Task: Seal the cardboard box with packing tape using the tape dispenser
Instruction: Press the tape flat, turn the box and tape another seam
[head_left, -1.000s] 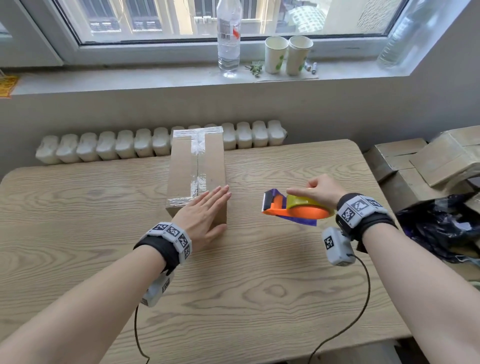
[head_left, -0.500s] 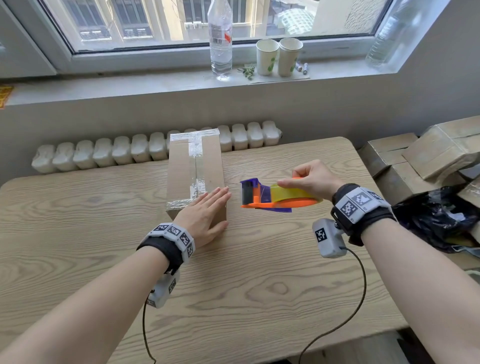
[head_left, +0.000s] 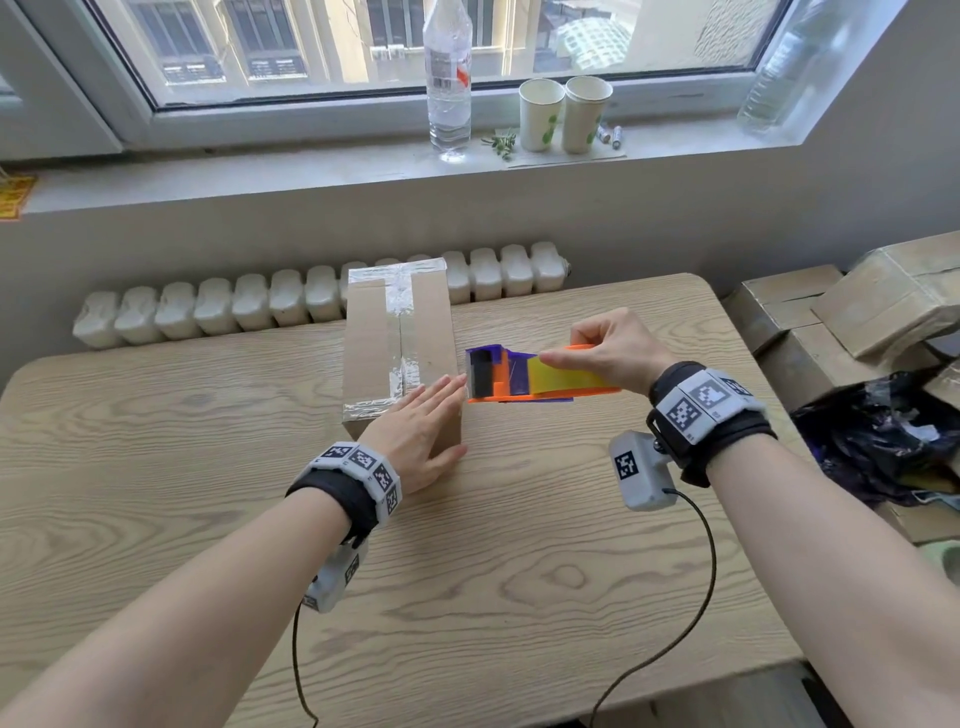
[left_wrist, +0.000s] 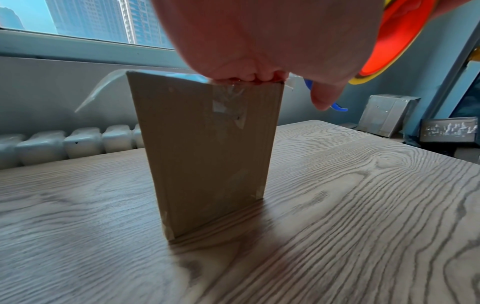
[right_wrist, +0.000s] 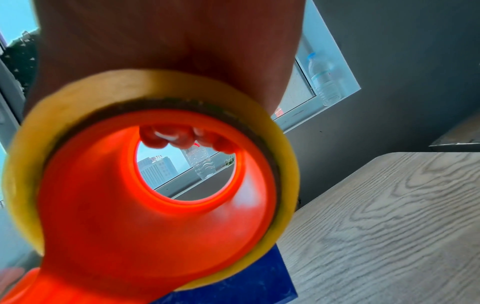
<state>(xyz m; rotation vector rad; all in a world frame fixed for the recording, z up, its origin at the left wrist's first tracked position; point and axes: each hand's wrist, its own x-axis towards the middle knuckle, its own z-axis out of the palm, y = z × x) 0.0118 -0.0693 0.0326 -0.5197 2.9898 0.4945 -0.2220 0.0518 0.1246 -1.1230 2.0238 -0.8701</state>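
A tall brown cardboard box (head_left: 374, 343) (left_wrist: 207, 148) stands on the wooden table (head_left: 519, 571), with clear tape along its top seam and both top edges. My left hand (head_left: 421, 426) (left_wrist: 259, 41) lies flat on the box's near right top, fingers straight. To the right of the box, above the table, my right hand (head_left: 608, 351) grips an orange and purple tape dispenser (head_left: 524, 376) (right_wrist: 155, 195) holding a yellow tape roll (right_wrist: 283, 164). Its purple cutter end points at the box, just short of my left fingertips.
A white radiator (head_left: 208, 306) runs behind the table. On the windowsill stand a water bottle (head_left: 448, 83) and two paper cups (head_left: 563, 114). Taped cardboard boxes (head_left: 857, 312) and a dark bag (head_left: 878, 441) pile up to the right of the table.
My right hand has carried the dispenser left toward the box, turning it more level. The left hand has stayed flat on the box top.
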